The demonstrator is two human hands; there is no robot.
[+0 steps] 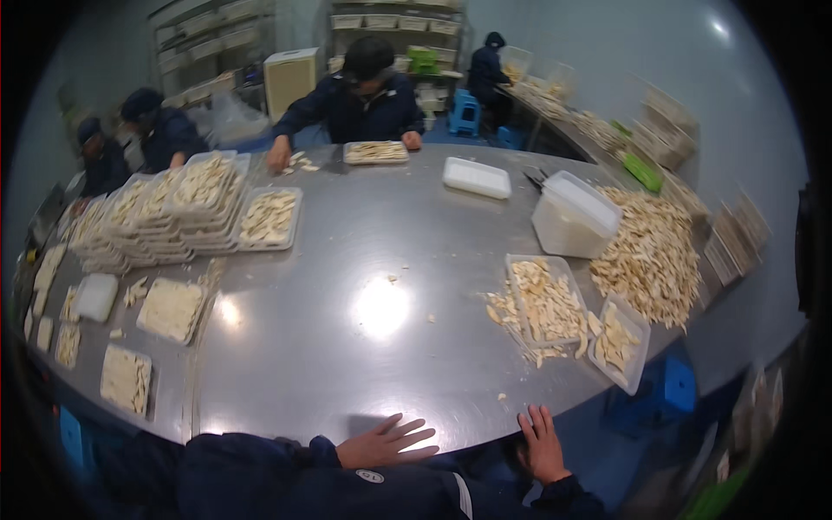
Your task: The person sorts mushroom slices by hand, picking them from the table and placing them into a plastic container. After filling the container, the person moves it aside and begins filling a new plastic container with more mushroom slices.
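Observation:
My left hand [387, 443] is at the near edge of the steel table [347, 347], fingers spread and nothing in it. Farther right, my right hand [543, 445] is held up by the same edge, its fingers stretched out and its palm bare. Nearest to the right hand are a clear tray [635, 371] of pale dried slices, tilted over the table's edge, and a larger tray [545, 299] full of similar pieces. Loose slices [507, 308] lie beside that larger tray.
A big heap of slices [646, 251] covers the right end, next to a white tub [576, 217]. A white tray [477, 178] lies farther back. Stacked filled trays [173, 212] stand at left. Across the table a person [364, 95] handles slices; other people work behind.

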